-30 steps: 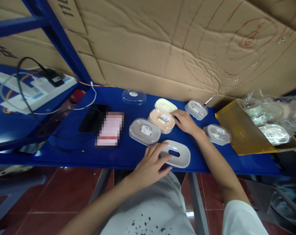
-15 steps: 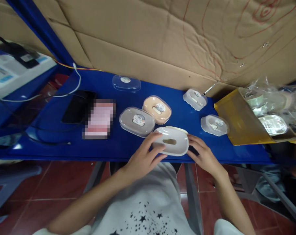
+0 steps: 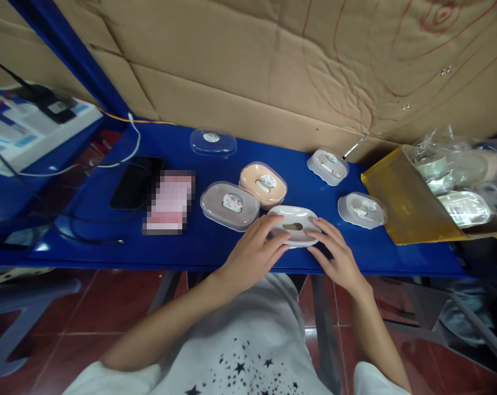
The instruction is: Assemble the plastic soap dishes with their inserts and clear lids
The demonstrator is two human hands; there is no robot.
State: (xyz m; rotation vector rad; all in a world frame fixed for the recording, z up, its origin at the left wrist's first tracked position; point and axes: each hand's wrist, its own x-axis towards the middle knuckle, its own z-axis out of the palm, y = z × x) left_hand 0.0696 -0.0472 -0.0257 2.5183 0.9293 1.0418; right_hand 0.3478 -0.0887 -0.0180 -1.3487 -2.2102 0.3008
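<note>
The left hand (image 3: 248, 255) and right hand (image 3: 339, 260) hold a pale dish (image 3: 300, 213) between them, near the middle of the front edge of the blue table (image 3: 170, 258). The left hand's fingers are bent onto the dish's left end, and the right hand's fingers and thumb close around its right end. The dish has an oval slot in its middle, between the two sets of fingers. Just beyond the left hand sits a grey box (image 3: 227, 213) with a clear cover and a round label; a peach box (image 3: 257, 175), also covered and labelled, is right beside it, a little farther back. A clear lid (image 3: 219, 145) lies near the back edge, left of the peach box. Toward the right, one small box (image 3: 328, 166) is near the back edge, by a pen (image 3: 355, 147), and another small box (image 3: 362, 210) is beside the open carton (image 3: 405, 203), which stands at the table's right end with wrapped items in it. On the left part are a dark device (image 3: 133, 184) and, overlapping its right side, a pixelated screen (image 3: 168, 203).
</note>
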